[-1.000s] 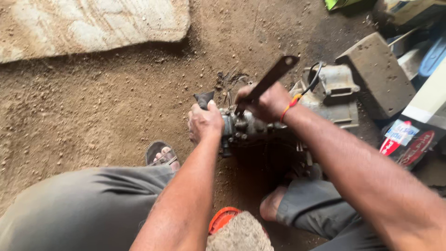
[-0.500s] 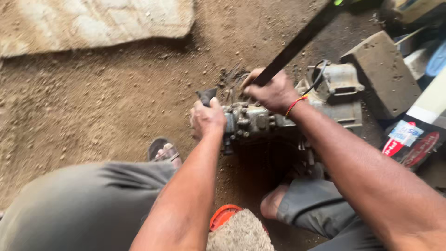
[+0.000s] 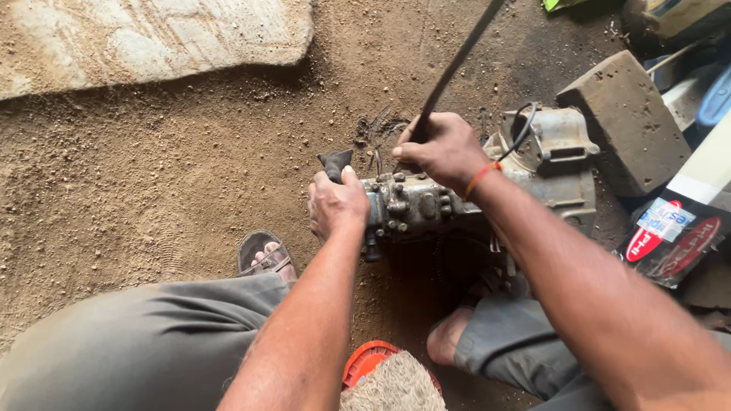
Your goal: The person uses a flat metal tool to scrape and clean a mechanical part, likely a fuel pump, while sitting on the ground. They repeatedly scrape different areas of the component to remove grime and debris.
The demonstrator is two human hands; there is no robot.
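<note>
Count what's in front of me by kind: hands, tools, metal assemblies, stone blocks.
Hands: 2, left hand and right hand
Long dark bars: 1, bar
Metal assemblies: 1, engine part
Stone blocks: 1, block
Total: 5

Soft daylight is falling from the upper left, lighting the dirt floor (image 3: 137, 175) and pale stone slab (image 3: 145, 38) evenly. The right side is sitting dimmer; deep shadow is pooling under the metal engine part (image 3: 426, 205). No glare. The dark bar (image 3: 457, 65) is smearing with motion blur. Forearms at the bottom edge are looking stretched and slightly soft.
</note>
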